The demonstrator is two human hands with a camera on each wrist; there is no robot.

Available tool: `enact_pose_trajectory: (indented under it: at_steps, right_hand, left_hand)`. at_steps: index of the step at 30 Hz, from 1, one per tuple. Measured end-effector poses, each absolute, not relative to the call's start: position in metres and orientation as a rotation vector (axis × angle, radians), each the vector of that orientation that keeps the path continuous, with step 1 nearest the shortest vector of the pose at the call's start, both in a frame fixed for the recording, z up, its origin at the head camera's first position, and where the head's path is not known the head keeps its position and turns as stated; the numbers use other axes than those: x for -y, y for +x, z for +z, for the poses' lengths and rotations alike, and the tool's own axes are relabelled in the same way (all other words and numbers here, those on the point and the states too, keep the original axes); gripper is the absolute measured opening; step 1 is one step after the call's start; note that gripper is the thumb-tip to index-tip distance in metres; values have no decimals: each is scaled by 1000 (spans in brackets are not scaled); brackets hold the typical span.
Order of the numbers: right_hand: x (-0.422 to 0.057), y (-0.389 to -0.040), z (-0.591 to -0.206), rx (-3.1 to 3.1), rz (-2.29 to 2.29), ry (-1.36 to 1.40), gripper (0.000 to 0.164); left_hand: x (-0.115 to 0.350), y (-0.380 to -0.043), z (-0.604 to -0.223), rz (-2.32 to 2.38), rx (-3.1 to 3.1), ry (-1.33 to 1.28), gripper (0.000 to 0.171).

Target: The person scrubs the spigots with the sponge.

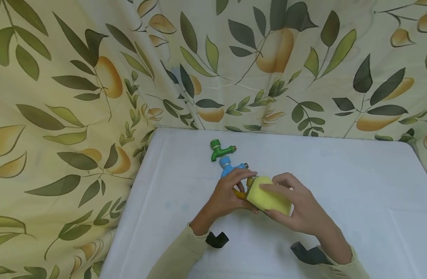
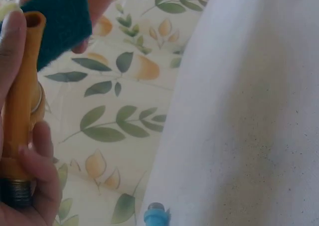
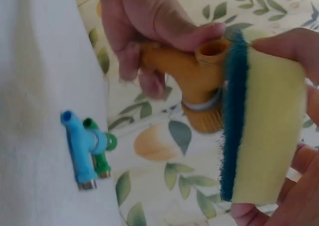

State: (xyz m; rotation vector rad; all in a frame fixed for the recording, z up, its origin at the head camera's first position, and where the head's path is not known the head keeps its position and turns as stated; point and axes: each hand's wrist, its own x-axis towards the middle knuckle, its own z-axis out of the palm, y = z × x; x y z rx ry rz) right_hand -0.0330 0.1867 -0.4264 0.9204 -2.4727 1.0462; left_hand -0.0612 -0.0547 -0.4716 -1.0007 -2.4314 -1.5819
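Above the white bench (image 1: pixel 360 186), the left grip (image 1: pixel 223 197) holds an orange tap (image 1: pixel 239 194) against the yellow sponge (image 1: pixel 266 197) in the right grip (image 1: pixel 302 207), a blue tap (image 1: pixel 226 166) and green tap (image 1: pixel 219 151) lying beyond.

Left sleeve (image 1: pixel 180 254), right sleeve (image 1: pixel 354 267): plain, pale olive-beige; black angular piece (image 1: pixel 217 241) by left, dark-grey angular piece (image 1: pixel 308 254) by right.

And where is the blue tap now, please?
In the head view, the blue tap lies near the middle, on the white table, between the green tap and the left hand; in the right wrist view it is at left.
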Motion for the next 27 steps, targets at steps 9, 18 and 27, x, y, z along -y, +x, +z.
enact_pose_trajectory:
  at_steps: [9, 18, 27]
  right_hand:
    - [-186, -31, -425, 2534, 1082, 916, 63]
    - [-182, -31, -428, 2597, 916, 703, 64]
    - [-174, -25, -417, 2617, 787, 632, 65]
  left_hand:
    - [57, -62, -473, -1629, 2417, -958, 76]
    - [62, -62, -475, -1778, 2513, -989, 85]
    - [57, -60, -472, -1974, 2494, -884, 78]
